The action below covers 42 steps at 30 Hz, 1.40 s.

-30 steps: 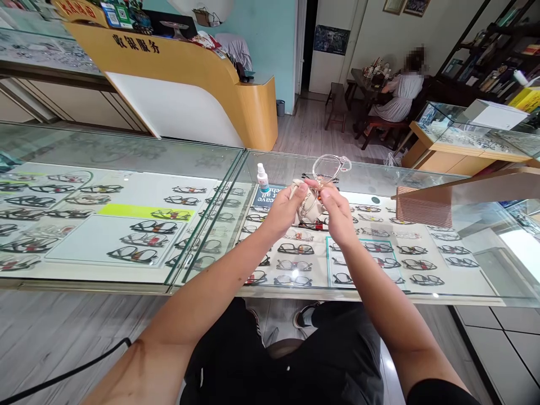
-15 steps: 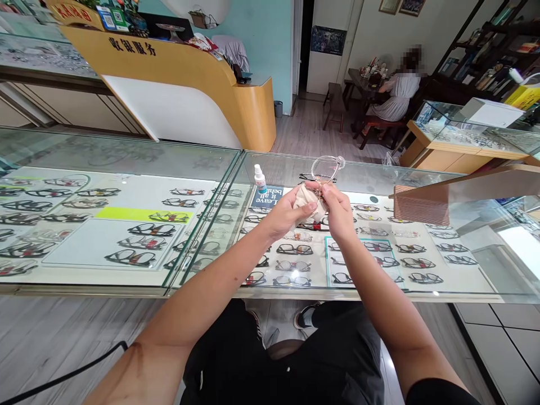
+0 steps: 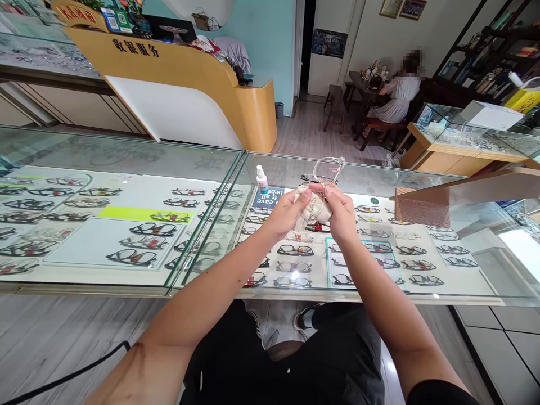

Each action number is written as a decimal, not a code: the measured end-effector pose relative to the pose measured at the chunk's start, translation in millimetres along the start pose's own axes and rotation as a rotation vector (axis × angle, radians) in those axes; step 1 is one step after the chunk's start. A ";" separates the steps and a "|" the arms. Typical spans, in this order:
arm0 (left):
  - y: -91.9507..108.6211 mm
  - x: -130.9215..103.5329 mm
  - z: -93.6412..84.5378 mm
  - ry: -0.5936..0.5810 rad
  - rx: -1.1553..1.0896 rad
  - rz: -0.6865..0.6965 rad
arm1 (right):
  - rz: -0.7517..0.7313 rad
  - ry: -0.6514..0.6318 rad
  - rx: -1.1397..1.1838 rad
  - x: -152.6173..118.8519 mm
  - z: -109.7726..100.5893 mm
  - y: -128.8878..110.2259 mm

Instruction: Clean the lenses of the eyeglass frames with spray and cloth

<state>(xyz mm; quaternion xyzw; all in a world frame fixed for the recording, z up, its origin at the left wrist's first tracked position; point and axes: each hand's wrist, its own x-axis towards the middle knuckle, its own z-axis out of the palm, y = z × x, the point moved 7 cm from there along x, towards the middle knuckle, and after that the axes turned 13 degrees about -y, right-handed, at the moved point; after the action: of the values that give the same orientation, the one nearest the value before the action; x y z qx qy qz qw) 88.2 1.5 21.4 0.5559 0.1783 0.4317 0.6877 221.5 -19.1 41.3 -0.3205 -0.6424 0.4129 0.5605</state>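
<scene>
My left hand (image 3: 287, 214) is closed, its thumb pressed on a bunched cream cloth (image 3: 315, 212). Beside it, my right hand (image 3: 341, 212) pinches the base of a thin, pale, see-through ring (image 3: 328, 170) with pinkish parts; its exact kind is unclear. Fingers and cloth hide the lower part of this ring-shaped piece. Both hands are close together above the glass showcase (image 3: 253, 292). A small white spray bottle (image 3: 261, 180) with a blue label stands on the glass to the left of my hands.
Rows of eyeglasses (image 3: 295, 250) lie inside the showcase beneath my hands. A ribbed brown board (image 3: 422, 207) is on the right. Across the aisle stands a curved wooden counter (image 3: 257, 118). Another person (image 3: 399, 95) sits at a table in the back.
My left thumb has shifted up and slightly left on the cloth, and more of the folded cloth shows between my hands. The ring has moved slightly. The bottle stays in place.
</scene>
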 end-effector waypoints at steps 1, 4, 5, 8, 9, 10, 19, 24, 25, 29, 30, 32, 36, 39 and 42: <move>1.4 -1.0 0.3 -0.013 -0.002 -0.011 | 0.016 0.010 0.016 0.3 -2.7 2.0; 5.5 -4.0 3.6 -0.069 0.012 -0.048 | 0.086 0.035 0.056 0.4 -8.3 8.6; 6.9 -4.6 5.4 -0.093 0.028 -0.053 | 0.098 0.040 0.071 0.3 -8.9 9.7; 10.4 -4.9 7.9 -0.105 0.080 -0.030 | 0.064 0.015 0.075 0.4 -4.3 5.9; 10.8 -4.6 6.9 -0.083 0.093 -0.016 | 0.042 -0.001 0.047 0.4 -1.2 2.6; 10.8 -4.2 5.5 -0.054 0.104 -0.002 | 0.022 -0.020 0.008 0.3 2.3 -1.1; 8.8 -3.4 -1.6 0.016 0.150 0.042 | 0.013 -0.049 -0.045 -0.1 2.7 -10.1; 15.0 -5.6 7.3 -0.091 0.119 0.017 | 0.019 -0.030 0.074 -0.5 -1.4 -2.0; 16.4 -6.0 8.7 -0.091 0.125 0.020 | 0.011 -0.033 0.069 -0.9 0.7 -3.1; 17.7 -5.6 6.5 -0.014 0.145 0.046 | -0.008 -0.073 -0.041 -2.3 13.0 -12.9; 17.0 -5.1 4.8 0.007 0.148 0.055 | 0.000 -0.085 -0.077 -2.4 15.0 -14.7; 14.6 -3.9 1.3 0.034 0.150 0.066 | 0.008 -0.096 -0.125 -2.4 15.3 -17.3; 7.7 -2.6 0.2 0.001 0.121 0.027 | 0.000 -0.060 -0.074 -1.3 3.1 -14.5; 4.8 -3.3 5.7 -0.075 0.077 -0.026 | 0.039 -0.017 -0.013 0.1 -7.2 -4.3; 6.5 -4.1 10.1 -0.124 0.075 -0.027 | 0.068 -0.007 -0.007 0.6 -7.2 3.5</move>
<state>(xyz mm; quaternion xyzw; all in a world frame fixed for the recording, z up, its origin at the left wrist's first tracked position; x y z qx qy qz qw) 90.7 -7.8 29.6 0.6045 0.1592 0.3800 0.6817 228.4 -15.8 38.7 -0.3425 -0.6344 0.4305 0.5430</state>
